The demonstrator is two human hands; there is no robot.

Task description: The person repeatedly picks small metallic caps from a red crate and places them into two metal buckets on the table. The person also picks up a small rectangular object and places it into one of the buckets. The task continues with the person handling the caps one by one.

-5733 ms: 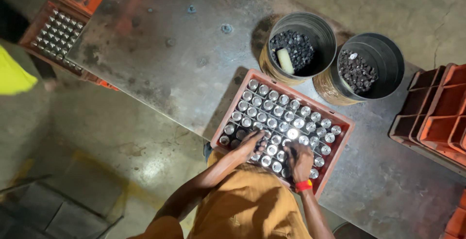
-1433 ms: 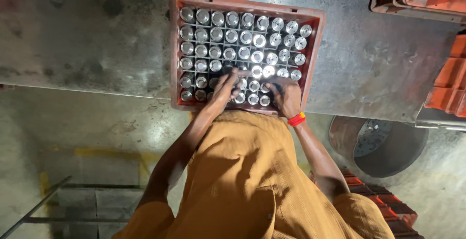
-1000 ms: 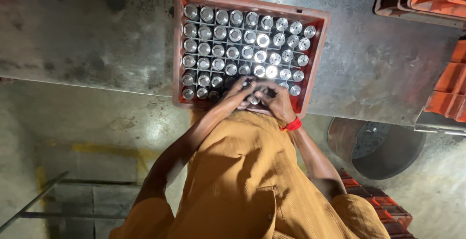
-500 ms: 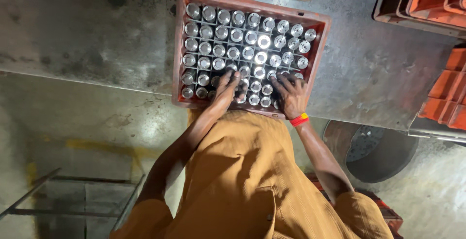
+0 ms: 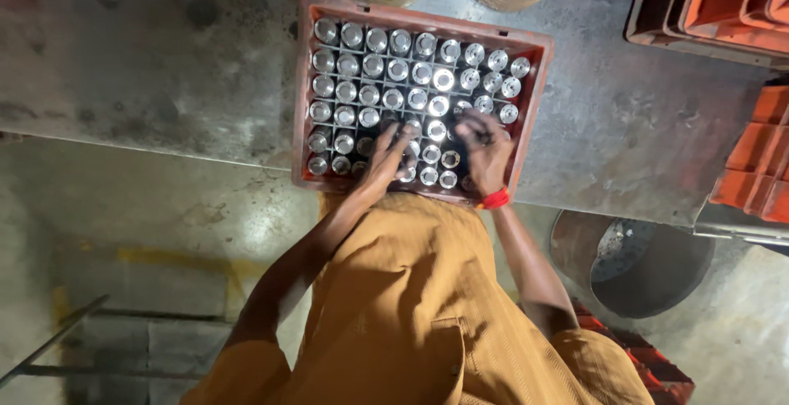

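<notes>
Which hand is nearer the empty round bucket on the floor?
Right. The right hand is in the crate's corner above the bucket; the left hand is farther left.

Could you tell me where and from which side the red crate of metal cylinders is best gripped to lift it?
Probably by its two short end walls, left and right: the red crate lies flat, full of upright metal cylinders, and both ends are free.

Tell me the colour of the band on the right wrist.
Red; the wristband shows clearly in the head view, just behind the right hand.
</notes>
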